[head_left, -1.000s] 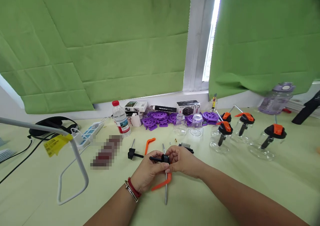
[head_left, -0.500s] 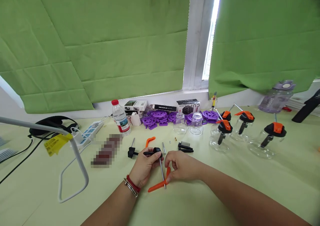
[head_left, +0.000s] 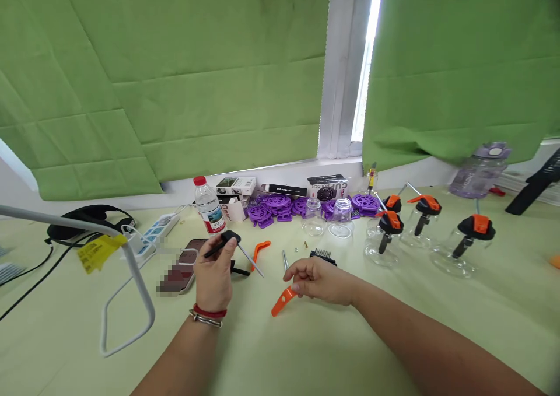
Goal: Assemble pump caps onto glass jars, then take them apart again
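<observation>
Up on the left, my left hand (head_left: 213,282) is closed around a black cap piece (head_left: 231,237) with a thin metal rod (head_left: 251,260) slanting down from it. My right hand (head_left: 321,280) pinches an orange lever (head_left: 282,301), which hangs low over the table. Another black part (head_left: 240,271) lies partly hidden behind my left hand. Beside it is a second orange lever (head_left: 261,246). A loose metal tube (head_left: 285,259) rests just beyond my right fingers. Black parts with a spring (head_left: 324,255) sit behind my right hand, partly covered.
Assembled glass jars with black-and-orange tops (head_left: 384,238) stand at right. Clear glass jars (head_left: 341,218), purple plastic parts (head_left: 277,202) and boxes (head_left: 286,190) line the back. A water bottle (head_left: 210,206), a phone (head_left: 186,270) and a white bent stand (head_left: 142,294) are at left.
My left hand has moved left and up with the black cap and rod, away from my right hand. The orange lever in my right hand has shifted slightly up and turned.
</observation>
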The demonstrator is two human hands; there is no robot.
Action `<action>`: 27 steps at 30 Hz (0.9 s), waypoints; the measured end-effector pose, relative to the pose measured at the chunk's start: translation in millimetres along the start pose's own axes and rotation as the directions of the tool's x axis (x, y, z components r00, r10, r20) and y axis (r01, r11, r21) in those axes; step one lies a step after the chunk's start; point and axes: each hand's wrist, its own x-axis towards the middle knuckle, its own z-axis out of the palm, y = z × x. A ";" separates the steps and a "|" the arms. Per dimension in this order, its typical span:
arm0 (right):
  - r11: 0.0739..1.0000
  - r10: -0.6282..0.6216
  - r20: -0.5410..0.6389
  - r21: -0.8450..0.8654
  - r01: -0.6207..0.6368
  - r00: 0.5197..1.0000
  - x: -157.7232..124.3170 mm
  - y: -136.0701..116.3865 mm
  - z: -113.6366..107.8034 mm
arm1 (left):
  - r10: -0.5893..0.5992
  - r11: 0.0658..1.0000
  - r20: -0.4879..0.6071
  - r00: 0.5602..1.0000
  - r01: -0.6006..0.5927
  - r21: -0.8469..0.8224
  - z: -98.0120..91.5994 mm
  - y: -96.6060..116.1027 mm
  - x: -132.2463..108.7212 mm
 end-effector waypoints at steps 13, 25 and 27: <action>0.949 0.076 -0.263 0.316 0.011 0.962 14.9 13.2 7.8 | 0.198 0.980 -0.094 0.976 -0.194 0.049 -14.7 -11.9 27.7; 0.962 0.069 -0.263 0.272 0.005 0.962 21.0 23.4 14.1 | 0.245 0.944 -0.002 0.970 -0.238 0.231 -21.4 -10.8 27.2; 0.961 0.069 -0.252 0.276 0.003 0.965 20.9 24.1 15.0 | 0.219 0.950 -0.032 0.975 -0.205 0.236 -21.6 -13.8 29.1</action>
